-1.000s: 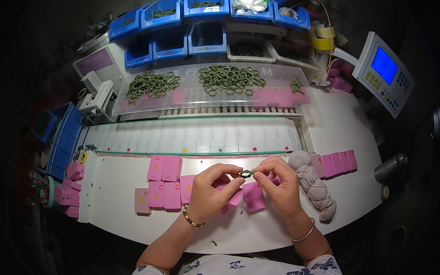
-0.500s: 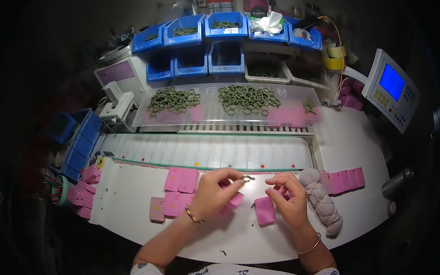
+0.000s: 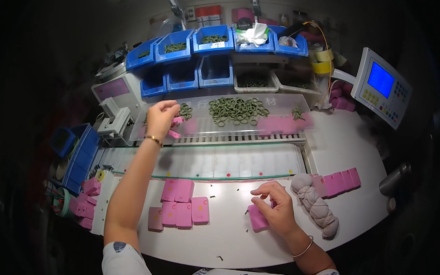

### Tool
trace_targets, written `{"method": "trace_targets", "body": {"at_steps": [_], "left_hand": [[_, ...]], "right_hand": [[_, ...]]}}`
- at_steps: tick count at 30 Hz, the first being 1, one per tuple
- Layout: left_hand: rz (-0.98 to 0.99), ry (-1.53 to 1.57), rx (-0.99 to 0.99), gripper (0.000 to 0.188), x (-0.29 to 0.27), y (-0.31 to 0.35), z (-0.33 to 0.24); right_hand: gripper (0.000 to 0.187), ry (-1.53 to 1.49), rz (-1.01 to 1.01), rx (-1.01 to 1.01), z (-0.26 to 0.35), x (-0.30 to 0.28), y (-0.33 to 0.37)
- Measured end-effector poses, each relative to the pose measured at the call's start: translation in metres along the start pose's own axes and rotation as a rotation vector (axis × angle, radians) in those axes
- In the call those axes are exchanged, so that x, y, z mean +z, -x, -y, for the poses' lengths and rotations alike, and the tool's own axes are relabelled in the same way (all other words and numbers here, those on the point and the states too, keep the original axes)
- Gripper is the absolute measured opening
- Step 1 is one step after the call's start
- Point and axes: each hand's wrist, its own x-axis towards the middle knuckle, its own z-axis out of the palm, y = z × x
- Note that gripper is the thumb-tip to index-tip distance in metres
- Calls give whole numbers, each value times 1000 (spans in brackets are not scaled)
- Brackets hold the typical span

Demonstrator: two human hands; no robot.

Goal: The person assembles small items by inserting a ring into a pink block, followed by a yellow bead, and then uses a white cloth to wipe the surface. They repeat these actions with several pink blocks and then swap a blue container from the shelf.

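My left hand point(image 3: 161, 117) reaches over the left part of a clear plastic tray, its fingers bent together. Small bright pink pieces point(image 3: 177, 121) show just under those fingers; I cannot tell what they are or whether they are held. Green rings point(image 3: 186, 111) lie in the tray beside the hand, partly hidden by it. A larger heap of green rings point(image 3: 238, 111) is in the tray's middle. My right hand point(image 3: 276, 207) hovers by a pink block point(image 3: 258, 219), thumb and curved fingers apart. A bit of pink shows behind its thumb, too hidden to name.
Several pink blocks point(image 3: 183, 215) stand grouped left of centre. A twisted grey yarn hank point(image 3: 315, 208) lies by a row of pink blocks point(image 3: 342, 180) at right. Blue bins point(image 3: 213, 39) line the back. A control panel point(image 3: 381, 87) stands far right.
My left hand has moved from the table's middle up and left to the tray. One pink block now shows beside the left group. My right hand stays near its block.
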Motion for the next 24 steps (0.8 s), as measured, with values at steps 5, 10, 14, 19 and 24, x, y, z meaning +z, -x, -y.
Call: {"method": "trace_targets", "body": {"at_steps": [5,10,14,19,24], "left_hand": [[144,367,-213,18,35,100,11],[302,683,-594,22,74,200,11],[430,918,-679,28,88,227,32],[430,992,-729,32,102,243,6],[346,1013,-803,29,107,232,22]], "right_hand": [[25,-34,15,-84,5,-4,5],[40,59,191,-463,22,15,4],[38,219,171,-524,14,14,10],[34,296,69,-493,15,-5,1],[33,483,108,-693,10,5,14]]}}
